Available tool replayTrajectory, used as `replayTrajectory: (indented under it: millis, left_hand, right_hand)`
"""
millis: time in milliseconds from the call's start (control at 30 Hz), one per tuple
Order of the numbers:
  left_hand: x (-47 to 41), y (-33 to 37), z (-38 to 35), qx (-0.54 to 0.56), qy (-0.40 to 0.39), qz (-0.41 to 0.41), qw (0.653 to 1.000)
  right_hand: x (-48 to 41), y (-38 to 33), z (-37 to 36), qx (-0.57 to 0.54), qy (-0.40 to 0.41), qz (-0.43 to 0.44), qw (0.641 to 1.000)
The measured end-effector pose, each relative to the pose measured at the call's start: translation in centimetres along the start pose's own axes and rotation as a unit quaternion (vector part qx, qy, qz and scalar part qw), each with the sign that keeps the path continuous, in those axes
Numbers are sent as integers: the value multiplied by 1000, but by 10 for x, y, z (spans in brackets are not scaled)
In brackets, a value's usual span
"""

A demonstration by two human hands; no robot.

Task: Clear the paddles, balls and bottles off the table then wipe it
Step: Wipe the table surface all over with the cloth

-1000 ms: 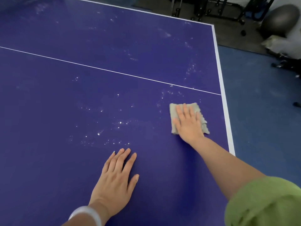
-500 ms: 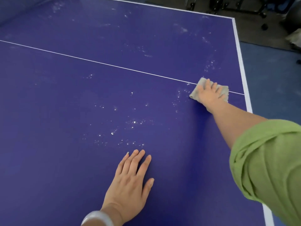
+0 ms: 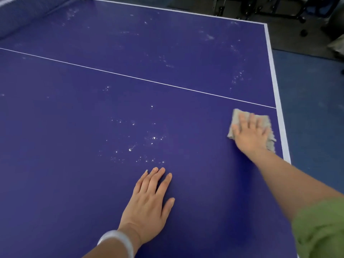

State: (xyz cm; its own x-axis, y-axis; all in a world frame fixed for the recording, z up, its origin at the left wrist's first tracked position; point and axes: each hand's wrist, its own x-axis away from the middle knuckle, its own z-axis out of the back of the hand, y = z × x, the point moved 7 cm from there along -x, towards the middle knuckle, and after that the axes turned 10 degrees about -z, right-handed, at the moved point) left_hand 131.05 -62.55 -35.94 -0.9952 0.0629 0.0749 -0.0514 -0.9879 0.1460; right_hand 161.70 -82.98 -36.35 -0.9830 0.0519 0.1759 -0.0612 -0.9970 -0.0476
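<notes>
Blue table [image 3: 74, 127], left hand [image 3: 149, 200] flat on it, fingers straight, right hand [image 3: 249, 135] spread, pressing grey cloth [image 3: 237, 116] by right edge, just near of the white line, long axis far-left to near-right

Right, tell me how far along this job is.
Done: no paddles, balls or bottles show on the table. In hand: the right hand presses a grey cloth near the right edge; the left hand rests flat. Left: white specks mid-table and farther back.

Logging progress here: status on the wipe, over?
Right hand flat on cloth, by right edge. Left hand flat on table. White specks mid-table, unwiped.
</notes>
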Motion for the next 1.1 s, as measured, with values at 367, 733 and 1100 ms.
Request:
replayTrajectory:
  millis: [367, 733, 1100]
  left_hand:
    - [-1, 2, 1, -22, 2, 3, 1000]
    - [0, 2, 1, 9, -2, -6, 1000]
    - [22, -49, 29, 236, 96, -34, 966]
  right_hand:
    - [144, -110, -37, 57, -5, 355, 933]
    - [183, -27, -31, -22, 51, 10, 998]
    - [225, -79, -50, 18, 47, 17, 999]
